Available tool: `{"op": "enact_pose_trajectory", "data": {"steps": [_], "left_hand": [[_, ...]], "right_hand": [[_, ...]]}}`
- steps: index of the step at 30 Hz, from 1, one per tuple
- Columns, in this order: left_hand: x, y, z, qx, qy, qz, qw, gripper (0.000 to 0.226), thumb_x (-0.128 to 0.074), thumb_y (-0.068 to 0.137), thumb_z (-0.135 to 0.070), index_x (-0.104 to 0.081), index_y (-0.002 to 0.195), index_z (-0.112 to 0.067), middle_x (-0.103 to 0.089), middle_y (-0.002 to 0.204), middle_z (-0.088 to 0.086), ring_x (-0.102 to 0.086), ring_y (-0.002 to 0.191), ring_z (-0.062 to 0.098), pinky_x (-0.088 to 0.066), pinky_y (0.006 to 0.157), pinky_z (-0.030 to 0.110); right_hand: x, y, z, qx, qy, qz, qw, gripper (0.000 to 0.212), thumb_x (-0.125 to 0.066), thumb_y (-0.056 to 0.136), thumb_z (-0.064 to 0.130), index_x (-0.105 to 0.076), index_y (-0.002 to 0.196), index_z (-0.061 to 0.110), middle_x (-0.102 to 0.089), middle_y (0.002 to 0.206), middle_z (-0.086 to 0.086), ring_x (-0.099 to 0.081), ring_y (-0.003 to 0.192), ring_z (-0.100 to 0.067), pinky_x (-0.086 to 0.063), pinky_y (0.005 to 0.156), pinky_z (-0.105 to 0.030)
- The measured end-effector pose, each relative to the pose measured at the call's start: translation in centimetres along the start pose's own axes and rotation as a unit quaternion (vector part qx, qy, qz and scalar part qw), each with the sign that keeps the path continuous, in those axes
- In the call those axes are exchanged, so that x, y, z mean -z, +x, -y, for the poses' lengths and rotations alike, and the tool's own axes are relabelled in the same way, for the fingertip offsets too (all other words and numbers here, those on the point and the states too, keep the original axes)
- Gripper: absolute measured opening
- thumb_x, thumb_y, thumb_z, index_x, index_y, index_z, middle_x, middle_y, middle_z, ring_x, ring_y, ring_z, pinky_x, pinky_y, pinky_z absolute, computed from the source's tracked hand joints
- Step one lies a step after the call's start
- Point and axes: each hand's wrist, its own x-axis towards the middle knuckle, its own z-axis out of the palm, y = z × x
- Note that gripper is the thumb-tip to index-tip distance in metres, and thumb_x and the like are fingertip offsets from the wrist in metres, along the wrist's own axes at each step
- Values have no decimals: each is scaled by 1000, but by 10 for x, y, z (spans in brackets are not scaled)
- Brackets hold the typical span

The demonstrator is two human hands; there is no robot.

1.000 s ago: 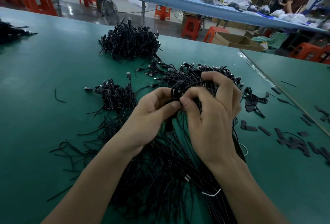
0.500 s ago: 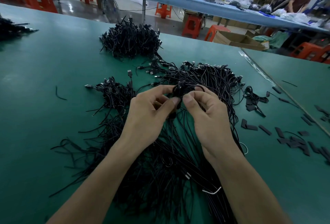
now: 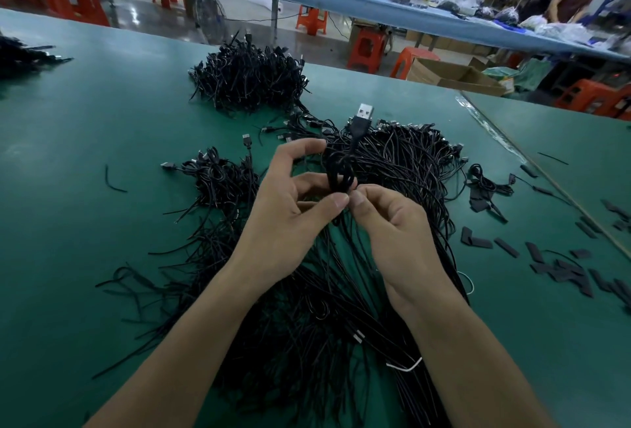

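Note:
A coiled black USB cable [image 3: 341, 173] stands upright between my hands, its silver plug [image 3: 364, 111] pointing up. My left hand [image 3: 290, 209] pinches the coil's lower end between thumb and fingers, its index finger raised beside the coil. My right hand [image 3: 392, 222] pinches the same spot from the right with thumb and fingertip. Both hands hover above a big spread of loose black cables [image 3: 403, 168] on the green table [image 3: 85, 216].
A heap of bundled cables [image 3: 249, 79] lies at the back, a smaller heap [image 3: 218, 178] at the left. Short black strips [image 3: 563, 267] are scattered at the right, by the table seam. Orange stools, cardboard boxes and a person stand beyond the far edge.
My right hand has unwrapped from the coil and dropped to its lower end. The coil now stands upright with its USB plug sticking up, and my left index finger has lifted.

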Motion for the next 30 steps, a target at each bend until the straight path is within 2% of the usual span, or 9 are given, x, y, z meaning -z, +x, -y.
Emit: {"op": "enact_pose_trajectory", "data": {"steps": [3, 6, 8, 11, 13, 18, 21, 25, 30], "left_hand": [[1, -1, -2, -32, 55, 9, 998, 44, -70, 84, -9, -58, 119, -32, -74, 107, -9, -68, 108, 12, -56, 91, 34], [-3, -4, -3, -92, 147, -15, 985, 43, -71, 80, 8, -71, 97, -32, -70, 102, -15, -63, 107, 13, -54, 86, 36], [-3, -5, -2, -107, 194, -36, 975, 55, -67, 75, 14, -72, 92, -38, -59, 100, -12, -57, 102, 16, -47, 77, 26], [-4, -4, 0, -121, 218, -37, 968, 58, -61, 78, 19, -74, 95, -34, -48, 90, -4, -49, 82, 16, -36, 65, 19], [-7, -4, 0, -126, 208, -31, 969, 53, -57, 80, 17, -74, 97, -30, -50, 87, -3, -48, 75, 15, -38, 60, 27], [-6, -6, 0, -66, 156, 7, 986, 45, -41, 82, -5, -76, 96, -31, -58, 90, -6, -55, 92, 14, -40, 79, 22], [-5, -7, 1, -52, 201, 16, 978, 37, -38, 93, -33, -75, 90, -29, -56, 93, -9, -52, 99, 13, -39, 85, 27], [-8, -8, -1, -25, 249, -10, 968, 49, -34, 97, -52, -52, 62, -23, -48, 88, -10, -48, 95, 7, -35, 78, 28], [-5, -6, -8, 40, 182, -4, 983, 75, -19, 91, -66, -56, 90, -1, -48, 93, -1, -46, 88, 0, -37, 75, 22]], "right_hand": [[2, 1, 1, 3, -14, -9, 1000, 19, -63, 97, 27, -71, 85, 14, -64, 115, -17, -58, 115, -32, -47, 101, -53], [3, 1, 5, 29, -57, -18, 998, 15, -65, 94, 26, -71, 85, 17, -59, 117, -9, -56, 110, -10, -49, 95, -20], [4, 1, 7, 39, -82, -35, 995, 12, -64, 95, 22, -70, 84, 22, -56, 117, 0, -53, 105, 4, -45, 87, -7], [5, 1, 5, 44, -89, -55, 994, 15, -62, 96, 20, -69, 84, 25, -56, 115, 2, -54, 100, 6, -43, 82, -3], [6, 2, 4, 43, -85, -68, 993, 15, -62, 97, 22, -69, 84, 25, -58, 114, -1, -56, 99, 2, -44, 79, -4], [6, 3, -1, 28, -51, -79, 995, 14, -62, 97, 26, -70, 87, 22, -62, 112, -15, -63, 103, -28, -54, 92, -47], [4, 3, 1, 25, -32, -90, 995, 13, -63, 96, 28, -70, 87, 21, -62, 112, -19, -62, 104, -35, -53, 92, -54], [-1, 1, 6, 66, -47, -80, 994, 11, -63, 95, 27, -69, 86, 27, -62, 111, -6, -64, 98, -16, -55, 86, -31], [-5, -2, 7, 95, -68, -32, 993, 9, -64, 94, 19, -68, 88, 24, -58, 109, -3, -59, 99, -11, -48, 82, -14]]}}
